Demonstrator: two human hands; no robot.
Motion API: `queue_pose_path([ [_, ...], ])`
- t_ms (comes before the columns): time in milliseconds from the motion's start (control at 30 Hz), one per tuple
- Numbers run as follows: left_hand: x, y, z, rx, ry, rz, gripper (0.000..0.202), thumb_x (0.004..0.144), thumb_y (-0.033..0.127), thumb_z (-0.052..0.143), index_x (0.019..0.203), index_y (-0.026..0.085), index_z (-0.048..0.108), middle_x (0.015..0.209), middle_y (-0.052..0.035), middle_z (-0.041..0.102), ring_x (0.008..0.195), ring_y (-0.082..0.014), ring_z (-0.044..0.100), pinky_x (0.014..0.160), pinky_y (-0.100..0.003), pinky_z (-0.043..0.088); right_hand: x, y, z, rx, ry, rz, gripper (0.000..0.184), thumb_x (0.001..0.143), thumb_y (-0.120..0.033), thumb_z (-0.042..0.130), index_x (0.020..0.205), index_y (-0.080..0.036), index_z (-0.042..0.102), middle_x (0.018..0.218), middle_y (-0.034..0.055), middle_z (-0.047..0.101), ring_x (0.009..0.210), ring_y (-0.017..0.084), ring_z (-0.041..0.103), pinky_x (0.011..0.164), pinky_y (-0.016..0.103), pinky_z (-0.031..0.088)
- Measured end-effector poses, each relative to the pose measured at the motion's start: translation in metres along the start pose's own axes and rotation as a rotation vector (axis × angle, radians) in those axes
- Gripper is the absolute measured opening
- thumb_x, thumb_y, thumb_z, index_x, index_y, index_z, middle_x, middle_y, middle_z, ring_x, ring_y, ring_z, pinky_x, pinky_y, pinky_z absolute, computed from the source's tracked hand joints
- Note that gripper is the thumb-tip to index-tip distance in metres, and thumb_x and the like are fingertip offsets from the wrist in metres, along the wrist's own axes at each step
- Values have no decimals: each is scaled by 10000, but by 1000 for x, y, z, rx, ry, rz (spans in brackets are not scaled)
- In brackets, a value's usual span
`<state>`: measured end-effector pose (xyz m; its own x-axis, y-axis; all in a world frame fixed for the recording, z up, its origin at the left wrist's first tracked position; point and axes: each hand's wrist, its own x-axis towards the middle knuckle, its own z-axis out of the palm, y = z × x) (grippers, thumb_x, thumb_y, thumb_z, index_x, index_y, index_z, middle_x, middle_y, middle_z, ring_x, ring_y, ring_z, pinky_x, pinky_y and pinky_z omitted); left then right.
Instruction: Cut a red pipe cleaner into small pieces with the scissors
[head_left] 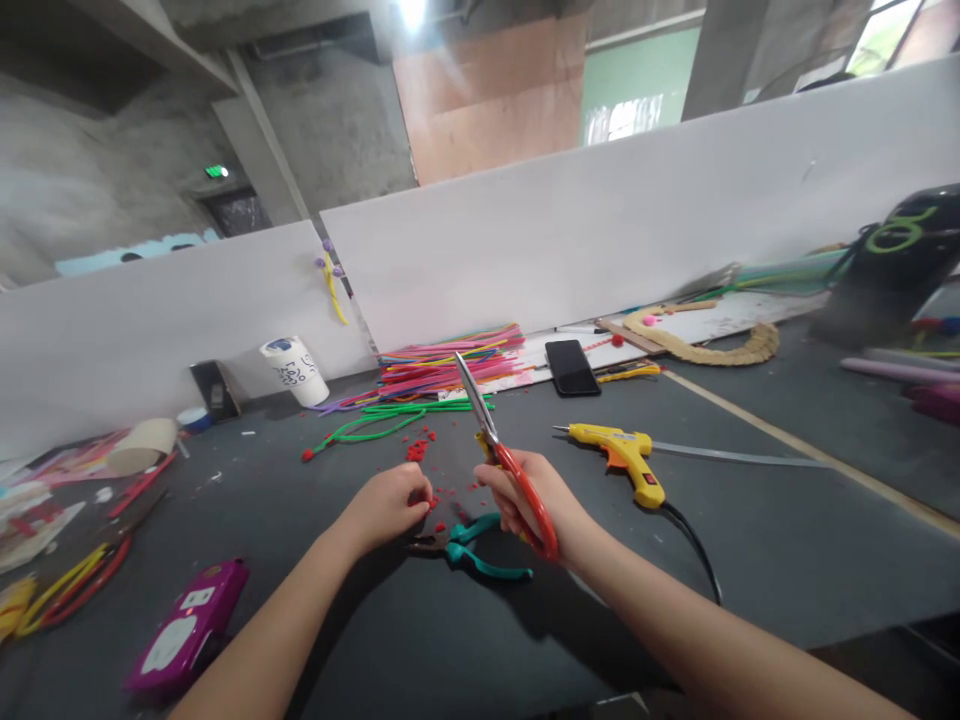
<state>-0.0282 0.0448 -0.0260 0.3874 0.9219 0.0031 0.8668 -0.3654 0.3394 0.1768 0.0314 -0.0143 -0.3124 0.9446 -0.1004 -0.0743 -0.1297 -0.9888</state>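
Scissors (480, 405) with red handles are in my right hand (536, 500), blades together and pointing up and away. A bit of yellow shows by that hand's fingers; I cannot tell whether it is part of the scissors. My left hand (388, 502) is closed in a pinch just above the table, with red specks by the fingertips; what it holds, if anything, is hidden. Small red bits (417, 450) are scattered beyond and between the hands. Pliers (457, 548) with teal handles lie spread on the table below both hands.
Right of my hands lies a yellow glue gun (619, 450) with a glue stick and black cord. Bundled coloured pipe cleaners (450, 362), green stems (375, 425), a phone (574, 368) and a white cup (295, 370) sit further back. A purple case (187, 625) is front left.
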Motion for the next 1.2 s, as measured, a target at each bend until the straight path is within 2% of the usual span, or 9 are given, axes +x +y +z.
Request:
queue_pose_path([
  [200, 0, 2, 5, -19, 57, -10, 132, 699, 130, 461, 649, 180, 572, 711, -17, 548, 636, -143, 496, 616, -254, 339, -3, 4, 1, -41, 25, 3, 232, 708, -292, 509, 535, -205, 381, 307, -108, 338, 269, 57, 343, 337, 183, 329],
  [367, -3, -3, 4, -143, 112, -66, 71, 667, 153, 495, 619, 183, 538, 604, 21, 492, 569, -134, 447, 555, -249, 316, -5, 4, 5, -89, 47, 6, 234, 717, -287, 502, 536, -205, 378, 314, -107, 331, 276, 57, 353, 328, 173, 327],
  [500, -3, -4, 1, -318, 79, -71, 51, 644, 176, 526, 595, 180, 539, 541, 42, 484, 546, -128, 448, 524, -239, 315, 1, -1, 12, -142, 17, 26, 215, 715, -254, 506, 545, -203, 385, 313, -110, 333, 257, 51, 330, 297, 164, 287],
  [667, 3, -1, 0, -605, 14, -93, 115, 632, 166, 548, 721, 149, 620, 628, -9, 612, 606, -162, 562, 566, -260, 404, 16, -3, 20, -239, -19, 31, 180, 671, -227, 581, 561, -189, 443, 330, -105, 365, 271, 58, 376, 306, 161, 276],
  [800, 3, 0, 3, -812, 46, -153, 187, 668, 215, 569, 836, 150, 620, 696, -32, 631, 602, -157, 579, 516, -246, 399, 22, 3, 18, -305, -11, 47, 108, 668, -202, 574, 602, -176, 492, 378, -96, 404, 302, 59, 392, 326, 164, 266],
  [900, -2, 7, 6, -944, 73, -203, 236, 665, 260, 615, 879, 180, 555, 706, -4, 601, 544, -115, 546, 444, -202, 344, 19, 4, 15, -333, -26, 55, 68, 672, -201, 560, 632, -166, 517, 426, -90, 426, 325, 47, 384, 354, 167, 262],
  [1033, -9, 26, 8, -1221, 104, -295, 234, 604, 203, 682, 764, 177, 513, 682, 21, 560, 536, -83, 513, 429, -171, 314, 10, 1, 14, -353, -74, 58, 61, 668, -201, 549, 633, -163, 517, 458, -88, 439, 342, 39, 376, 382, 169, 278],
  [1200, -13, 40, 10, -1306, 77, -345, 240, 589, 162, 687, 759, 173, 518, 640, 39, 532, 478, -58, 461, 381, -156, 248, 1, 0, 12, -344, -95, 34, 44, 660, -168, 498, 622, -176, 477, 438, -92, 414, 351, 48, 398, 377, 162, 279],
])
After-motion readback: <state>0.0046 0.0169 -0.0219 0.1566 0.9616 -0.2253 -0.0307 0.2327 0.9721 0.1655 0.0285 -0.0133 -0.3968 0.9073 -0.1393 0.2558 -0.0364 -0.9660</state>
